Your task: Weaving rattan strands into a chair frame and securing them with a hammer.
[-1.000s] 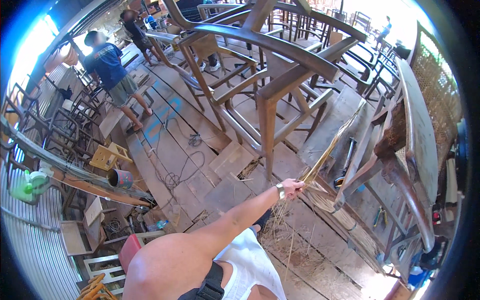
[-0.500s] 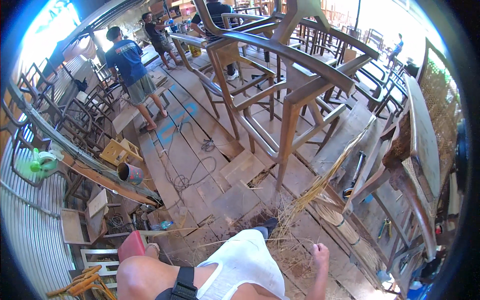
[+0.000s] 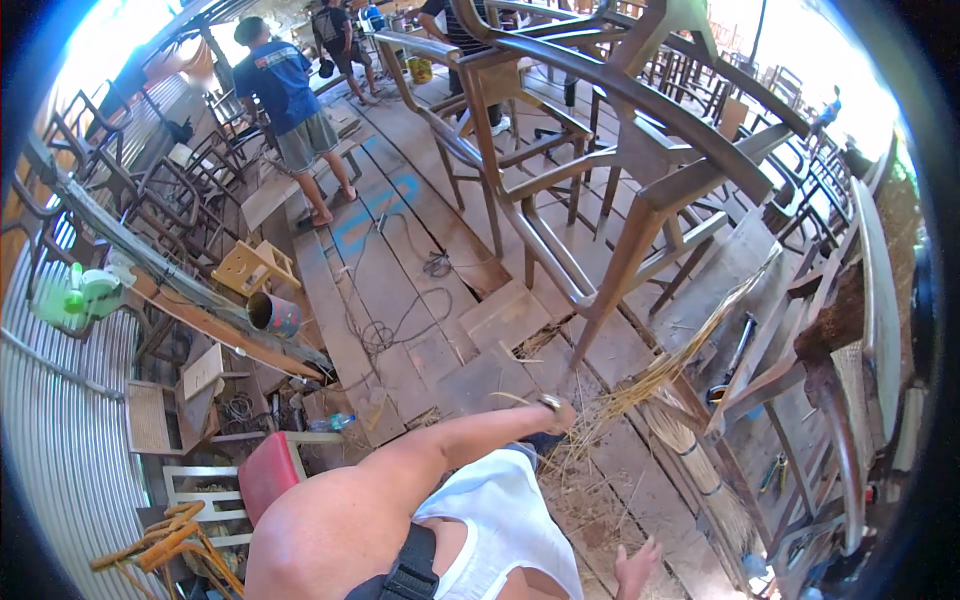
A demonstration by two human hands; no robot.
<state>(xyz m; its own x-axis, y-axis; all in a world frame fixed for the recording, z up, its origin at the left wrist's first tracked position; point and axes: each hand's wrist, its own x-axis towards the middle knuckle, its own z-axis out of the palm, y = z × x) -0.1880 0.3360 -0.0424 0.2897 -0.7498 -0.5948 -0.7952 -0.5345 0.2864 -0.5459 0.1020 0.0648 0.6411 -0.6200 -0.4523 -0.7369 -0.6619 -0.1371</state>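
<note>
The long pale rattan strands [image 3: 690, 340] are running from the person's left hand [image 3: 560, 415] up and to the right, toward the woven chair frame [image 3: 850, 330] standing at the right. The left hand is clenching around the near ends of these strands, arm stretched out, probably to be pulling them taut and straight away from the frame. A thicker bundle of straw-coloured canes [image 3: 700, 470] is lying on the plank floor [image 3: 400, 300] just beside them, within easy reach. The right hand [image 3: 637, 565] is hanging low near the lower edge, fingers spread and gripping nothing, though part of it is cut off, so this is only likely. An unfinished wooden armchair frame [image 3: 600, 170] is standing beyond. Compared with half a second ago, the left arm is now reaching forward into view to the strands, and the right hand is sitting lower.
</note>
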